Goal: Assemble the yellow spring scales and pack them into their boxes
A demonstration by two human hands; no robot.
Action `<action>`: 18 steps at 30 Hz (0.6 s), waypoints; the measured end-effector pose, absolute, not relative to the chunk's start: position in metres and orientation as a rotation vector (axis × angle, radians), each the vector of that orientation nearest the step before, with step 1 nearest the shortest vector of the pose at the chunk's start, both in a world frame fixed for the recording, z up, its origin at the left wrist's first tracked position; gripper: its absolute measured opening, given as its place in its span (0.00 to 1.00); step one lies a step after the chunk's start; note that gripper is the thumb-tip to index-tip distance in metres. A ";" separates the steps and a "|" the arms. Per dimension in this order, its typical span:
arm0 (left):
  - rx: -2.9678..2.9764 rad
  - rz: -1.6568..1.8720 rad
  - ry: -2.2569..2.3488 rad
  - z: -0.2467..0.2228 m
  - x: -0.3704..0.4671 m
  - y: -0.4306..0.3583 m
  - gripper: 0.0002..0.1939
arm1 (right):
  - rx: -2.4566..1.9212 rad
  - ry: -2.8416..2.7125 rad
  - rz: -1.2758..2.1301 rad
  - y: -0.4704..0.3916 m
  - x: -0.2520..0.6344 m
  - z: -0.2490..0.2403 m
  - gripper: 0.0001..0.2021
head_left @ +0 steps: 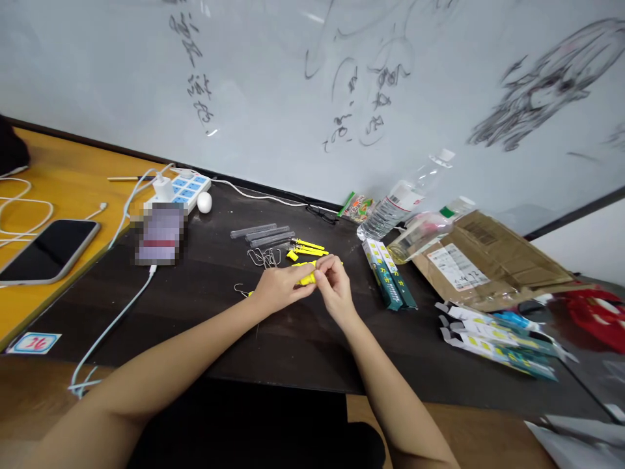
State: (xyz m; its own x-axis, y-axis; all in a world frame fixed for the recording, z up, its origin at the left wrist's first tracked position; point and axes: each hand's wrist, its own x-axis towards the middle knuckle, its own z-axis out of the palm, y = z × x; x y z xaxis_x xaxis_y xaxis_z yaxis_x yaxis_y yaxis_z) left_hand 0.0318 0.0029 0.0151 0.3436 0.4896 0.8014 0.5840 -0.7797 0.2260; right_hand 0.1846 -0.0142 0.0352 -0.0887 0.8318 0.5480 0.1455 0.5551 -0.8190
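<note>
My left hand (279,288) is closed around small bright yellow plastic pieces (305,280), partly covered by its fingers. From the other side, my right hand (336,285) pinches at the same yellow pieces, its thumb and fingertips together. A bent metal wire hook (239,288) with a yellow end pokes out left of my left hand. Just beyond the hands lie several wire hooks (265,258), a short yellow cap (291,256) and thin yellow rods (311,248) with dark tips. Behind these rest several clear grey tubes (263,234).
Green-and-white narrow boxes (388,277) lie to the right, with opened boxes (502,342) farther over. Bottles (398,202) and a brown parcel (493,260) stand behind them. Leftward are a charging phone (161,236), a power strip (188,190) and a white cable (114,326).
</note>
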 end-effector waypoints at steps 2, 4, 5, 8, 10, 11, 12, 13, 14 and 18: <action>-2.517 -1.413 -1.006 0.015 0.031 0.003 0.13 | -0.866 -1.622 0.637 -0.015 0.184 0.033 0.09; -2.565 -1.392 -1.028 0.015 0.029 0.003 0.14 | -0.885 -1.639 0.607 -0.016 0.185 0.031 0.09; -2.595 -1.378 -1.039 0.015 0.028 0.003 0.14 | -0.892 -1.637 0.607 -0.017 0.186 0.030 0.09; -2.655 -1.359 -1.069 0.015 0.026 0.004 0.16 | -0.875 -1.614 0.666 -0.021 0.189 0.029 0.09; -2.661 -1.377 -1.092 0.016 0.025 0.004 0.16 | -0.855 -1.610 0.722 -0.023 0.191 0.030 0.10; -2.659 -1.389 -1.102 0.016 0.025 0.004 0.16 | -0.850 -1.610 0.748 -0.023 0.192 0.031 0.10; -2.659 -1.398 -1.112 0.017 0.025 0.004 0.16 | -0.851 -1.607 0.771 -0.023 0.192 0.032 0.09; -2.659 -1.404 -1.123 0.017 0.025 0.004 0.16 | -0.857 -1.599 0.790 -0.023 0.192 0.033 0.09; -2.659 -1.409 -1.130 0.017 0.024 0.003 0.16 | -0.865 -1.585 0.807 -0.023 0.193 0.033 0.09; -2.652 -1.413 -1.102 0.016 0.024 0.003 0.16 | -0.887 -1.503 0.881 -0.020 0.191 0.034 0.09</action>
